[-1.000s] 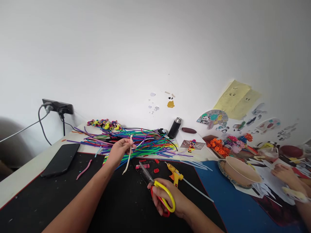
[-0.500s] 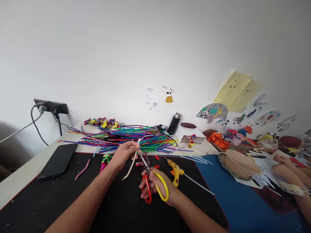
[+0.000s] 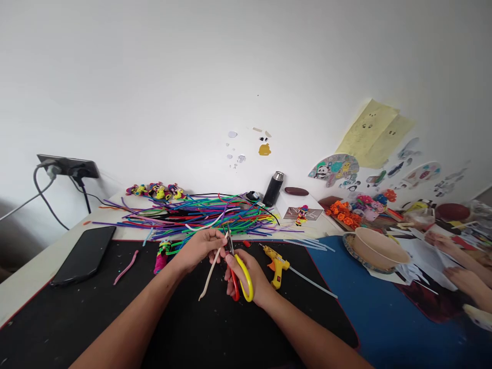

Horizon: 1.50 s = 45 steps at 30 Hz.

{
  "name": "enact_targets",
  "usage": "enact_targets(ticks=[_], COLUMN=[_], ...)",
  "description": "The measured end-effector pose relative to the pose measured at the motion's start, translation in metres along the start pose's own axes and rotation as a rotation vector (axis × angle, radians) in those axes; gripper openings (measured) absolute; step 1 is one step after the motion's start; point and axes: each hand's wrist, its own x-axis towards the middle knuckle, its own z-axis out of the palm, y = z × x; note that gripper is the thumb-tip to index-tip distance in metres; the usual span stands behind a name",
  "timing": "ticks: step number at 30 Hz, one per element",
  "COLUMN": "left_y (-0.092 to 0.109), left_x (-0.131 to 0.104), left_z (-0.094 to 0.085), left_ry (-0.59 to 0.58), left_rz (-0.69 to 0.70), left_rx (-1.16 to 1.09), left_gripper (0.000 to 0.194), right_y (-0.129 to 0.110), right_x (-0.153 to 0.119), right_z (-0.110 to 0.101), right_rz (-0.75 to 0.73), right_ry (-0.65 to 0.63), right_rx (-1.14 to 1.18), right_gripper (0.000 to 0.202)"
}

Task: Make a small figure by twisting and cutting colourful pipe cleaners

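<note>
My left hand pinches a cream-coloured strip, whose lower end hangs over the black mat. In my right hand are scissors with one yellow and one red handle. Their blades point up beside the left fingertips, close to the top of the strip; whether they touch it I cannot tell. A small pink and green figure lies just left of my left hand. Behind both hands spreads a pile of colourful pipe cleaners.
A yellow glue gun lies to the right. On the left are a black phone and a pink strip. A black flask stands at the back. Another person's hands are far right, past a bowl.
The scissors have swung more upright, their handles are closer together, and the blades are nearer my left fingertips. The strip has dropped lower. The view has shifted slightly.
</note>
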Motion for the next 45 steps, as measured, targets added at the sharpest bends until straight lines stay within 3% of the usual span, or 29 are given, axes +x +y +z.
enact_targets(ticks=[8,27,36,45], left_y=[-0.002,-0.005,0.006,-0.012], left_x=[0.000,0.002,-0.005,0.004], left_z=[0.002,-0.002,-0.009,-0.011], left_ry=[-0.039,-0.085,-0.080,-0.023], left_rz=[-0.044,-0.080,-0.099,-0.083], left_rx=[0.028,0.116,0.286,0.352], left_gripper=[0.043,0.044,0.036,0.032], right_y=[-0.002,0.004,0.006,0.003], right_x=[-0.001,-0.001,-0.002,0.002], right_z=[0.003,0.004,0.003,0.004], right_rz=[-0.019,0.018,0.090,0.246], right_ry=[0.064,0.072,0.022,0.034], right_rx=[0.021,0.038,0.086,0.080], right_gripper=[0.072,0.062,0.046,0.021])
